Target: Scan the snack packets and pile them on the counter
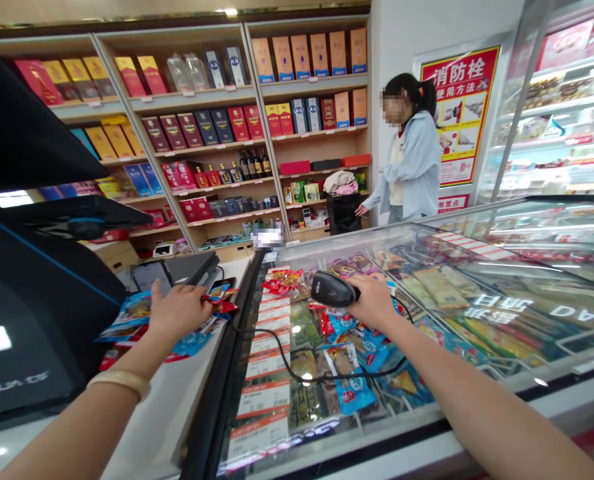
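Observation:
My right hand (374,301) is closed round the handle of a black barcode scanner (333,289), held over the freezer's glass top. Its black cable (321,379) loops across the glass. Below and beside it lie small snack packets: a red one (283,281) and a blue-and-white one (351,380), with several others partly under my hand. On the left, my left hand (181,311) has its fingers closed on a small red snack packet (221,305). Under that hand, a pile of blue and red packets (135,308) rests on the white counter.
A black checkout terminal (31,293) stands at the left, near a phone (153,275). The glass-topped freezer (477,373) fills the right side. Behind it stands a person in a light blue shirt (419,163). Shelves of boxes and bottles (211,127) line the back wall.

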Tool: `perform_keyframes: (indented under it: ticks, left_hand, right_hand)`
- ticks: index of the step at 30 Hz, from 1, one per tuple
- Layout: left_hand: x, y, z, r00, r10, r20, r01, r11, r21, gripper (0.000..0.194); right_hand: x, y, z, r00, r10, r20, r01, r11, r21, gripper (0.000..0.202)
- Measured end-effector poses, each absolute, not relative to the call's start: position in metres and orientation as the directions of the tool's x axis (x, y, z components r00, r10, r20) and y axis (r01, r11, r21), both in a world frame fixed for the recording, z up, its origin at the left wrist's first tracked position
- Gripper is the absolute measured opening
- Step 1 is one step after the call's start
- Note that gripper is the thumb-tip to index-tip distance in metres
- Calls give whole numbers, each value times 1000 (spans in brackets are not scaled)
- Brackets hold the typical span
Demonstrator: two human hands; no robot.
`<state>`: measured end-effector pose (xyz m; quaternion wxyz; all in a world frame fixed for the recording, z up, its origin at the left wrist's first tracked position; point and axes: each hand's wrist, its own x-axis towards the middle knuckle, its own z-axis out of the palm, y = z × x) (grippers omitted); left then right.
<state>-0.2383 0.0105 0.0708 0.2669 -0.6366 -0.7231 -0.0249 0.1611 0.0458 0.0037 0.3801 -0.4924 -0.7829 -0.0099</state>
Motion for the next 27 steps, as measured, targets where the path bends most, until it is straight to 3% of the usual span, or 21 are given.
perform_keyframes:
  ticks: [7,10,14,18,22,27]
  left_hand:
    - [-208,27,62,115,717,688,965,85,-249,42]
    - [-184,52,49,148,696,703,983,-27,-180,43]
    - [-152,94,24,66,812,580,996,-86,8,53]
    - [-129,128,7,-100,916,388,987,43,153,65]
    - [-121,146,1,-175,967,185,972,141,186,67]
    - [-125,145,-6,-78,982,169,981,46,187,49]
  right_hand:
    - [164,50,2,-204,767,608,775,506,-378,26]
    - [164,51,0,-197,765,613,777,503,-378,27]
    - [163,51,0,-174,752,635,777,501,-380,25]
    - [162,51,0,-169,737,654,762,519,-388,20]
    - [161,53,-3,-169,726,666,752,532,-390,21]
    - [160,54,-5,-185,738,649,765,523,-376,24]
